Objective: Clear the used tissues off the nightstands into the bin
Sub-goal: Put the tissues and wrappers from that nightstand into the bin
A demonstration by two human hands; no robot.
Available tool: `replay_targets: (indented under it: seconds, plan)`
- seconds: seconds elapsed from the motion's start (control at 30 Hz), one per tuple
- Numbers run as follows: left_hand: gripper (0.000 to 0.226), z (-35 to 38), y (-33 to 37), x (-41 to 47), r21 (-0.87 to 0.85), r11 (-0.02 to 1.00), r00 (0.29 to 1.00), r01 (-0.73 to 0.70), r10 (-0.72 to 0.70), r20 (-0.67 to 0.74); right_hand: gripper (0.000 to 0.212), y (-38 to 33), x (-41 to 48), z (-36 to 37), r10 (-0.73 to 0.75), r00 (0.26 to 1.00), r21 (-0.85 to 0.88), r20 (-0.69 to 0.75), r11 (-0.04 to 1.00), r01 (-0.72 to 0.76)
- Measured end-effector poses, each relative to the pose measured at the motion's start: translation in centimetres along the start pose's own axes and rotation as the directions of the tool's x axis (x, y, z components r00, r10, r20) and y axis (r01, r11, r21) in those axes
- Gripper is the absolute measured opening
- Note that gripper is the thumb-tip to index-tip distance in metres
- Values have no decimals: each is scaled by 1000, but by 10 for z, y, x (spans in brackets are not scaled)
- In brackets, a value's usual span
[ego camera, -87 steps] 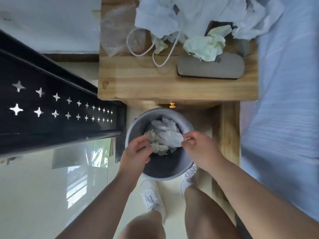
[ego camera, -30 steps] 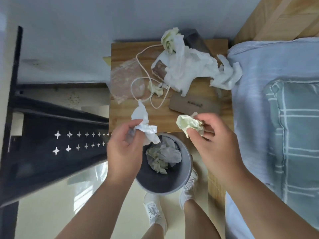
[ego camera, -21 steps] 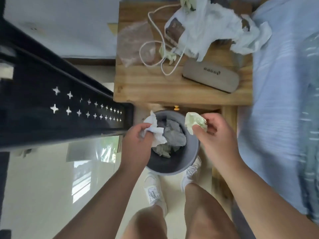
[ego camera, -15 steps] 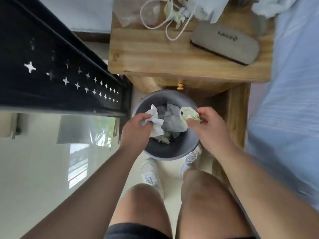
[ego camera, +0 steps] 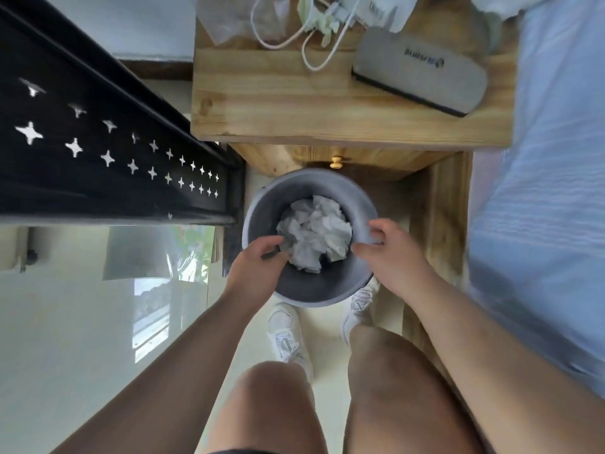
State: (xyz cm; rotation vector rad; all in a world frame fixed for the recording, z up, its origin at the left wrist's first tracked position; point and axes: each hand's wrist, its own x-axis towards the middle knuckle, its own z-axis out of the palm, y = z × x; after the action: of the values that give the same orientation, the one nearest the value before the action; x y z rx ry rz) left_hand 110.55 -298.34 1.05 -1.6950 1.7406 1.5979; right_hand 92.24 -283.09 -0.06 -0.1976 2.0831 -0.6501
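**Op:** Both grips look empty from my seat: my left hand (ego camera: 262, 262) hangs over the near left rim of the round grey plastic bin (ego camera: 361, 204) with its fingers loosely curled, nothing pinched in them that I can see, and my right hand (ego camera: 389, 257) sits over the right rim, fingers spread and released.

**Obs:** Where are the tissues?

**Op:** A heap of crumpled white tissues (ego camera: 316, 232) lies inside the bin, between the two hands. More pale crumpled paper (ego camera: 322, 22) shows at the far edge of the wooden table (ego camera: 278, 103), tangled near a white cable (ego camera: 314, 50), beside a grey oblong case (ego camera: 422, 77).

**Obs:** How do you finish this drop cleanly?

**Op:** I'd judge it best to keep both palms above the opening until nothing clings to a finger, then lift straight up so no tissue is dragged over the rim.

**Obs:** And the pose?

**Op:** Both forearms reach forward and down past bent knees, wrists angled inward toward the bin, which stands on the floor under the table's front edge.
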Motion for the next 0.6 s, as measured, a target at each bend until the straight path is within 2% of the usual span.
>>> replay_targets:
  seconds: [0.13,0.33,0.47,0.53,0.6]
  plan:
    - [17,-2,43,-16,-64,994,996,-85,83,-26,47,-32,-19,-32,-59,998,46,-22,997,60]
    - [17,-1,142,-32,-181,951,968,-250,249,-32,37,-100,-30,-95,-159,975,132,-153,975,180]
    - [13,-5,215,-29,-118,912,919,-394,393,-35,29,-146,-23,-142,-255,929,127,-268,947,297]
    - [16,-6,248,-22,-28,887,887,-461,459,-53,27,-165,-17,-164,-364,861,-42,-356,926,374]
    - [28,-6,276,-11,105,831,826,-546,555,-97,25,-179,-7,-183,-551,713,-329,-435,834,444]
